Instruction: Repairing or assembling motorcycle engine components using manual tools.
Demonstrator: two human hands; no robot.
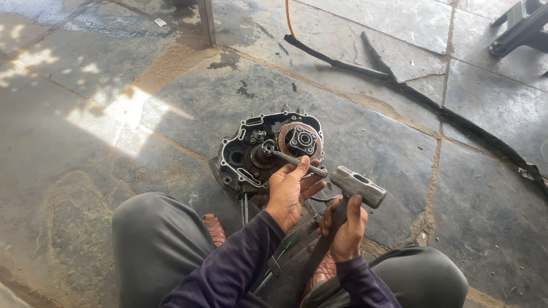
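Note:
An opened black engine case [242, 154] lies on the stone floor, with a round clutch assembly [301, 140] and small gears [261, 154] exposed. My left hand [291, 188] grips a thin metal rod [291, 159] whose tip rests against the gear area. A steel sledge hammer [358, 186] is held by its dark handle in my right hand [345, 225], the head raised just right of the rod's rear end. Both forearms wear dark purple sleeves.
My knees in grey trousers [154, 239] frame the work, with brown woven sandals [214, 227] below. A green-handled screwdriver [288, 245] lies by my feet. A long black rubber strip [439, 111] and an orange cable [289, 20] cross the floor behind. A metal post [206, 21] stands at the back.

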